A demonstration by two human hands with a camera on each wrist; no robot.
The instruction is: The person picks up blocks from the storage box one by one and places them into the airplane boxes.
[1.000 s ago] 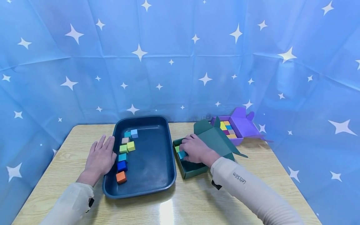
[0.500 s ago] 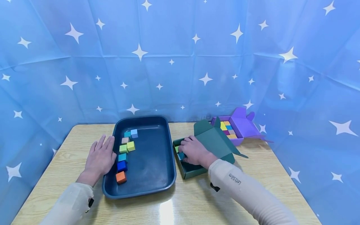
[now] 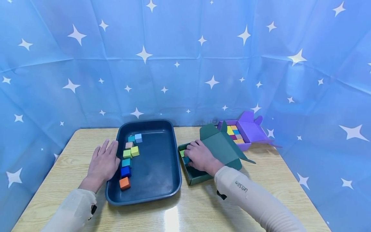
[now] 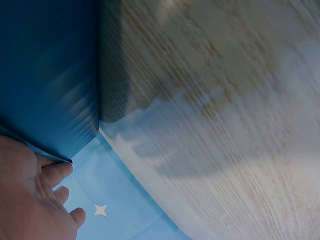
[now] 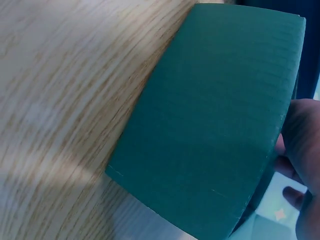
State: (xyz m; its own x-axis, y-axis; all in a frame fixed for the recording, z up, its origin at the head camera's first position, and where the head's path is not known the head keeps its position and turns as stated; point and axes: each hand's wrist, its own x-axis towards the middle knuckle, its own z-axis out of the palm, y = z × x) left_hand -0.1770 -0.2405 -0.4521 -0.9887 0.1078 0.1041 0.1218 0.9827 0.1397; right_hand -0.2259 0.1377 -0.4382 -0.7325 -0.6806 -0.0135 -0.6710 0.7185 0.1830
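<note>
My left hand (image 3: 102, 161) rests with fingers extended on the left rim of the dark blue tray (image 3: 156, 161). In the left wrist view its fingertips lie at the tray's edge. A loose line of coloured cubes runs along the tray's left side, from an orange cube (image 3: 125, 183) in front to a light blue cube (image 3: 138, 138) at the back. My right hand (image 3: 200, 156) reaches down into the open green box (image 3: 200, 178), its fingers pinching a teal cube (image 3: 186, 160) low in the box. Beside it sits a light green cube (image 3: 182, 153). The box wall hides the fingertips in the right wrist view.
Behind the green box stands an open purple box (image 3: 245, 145) with several coloured cubes packed inside. The green lid (image 3: 221, 146) lies folded back to the right. A blue star-patterned curtain (image 3: 179, 80) hangs along the far edge of the wooden table (image 3: 261, 174).
My right hand has lowered the teal cube deeper into the green box, and the forearm has shifted slightly left. The left hand and the tray stay in place.
</note>
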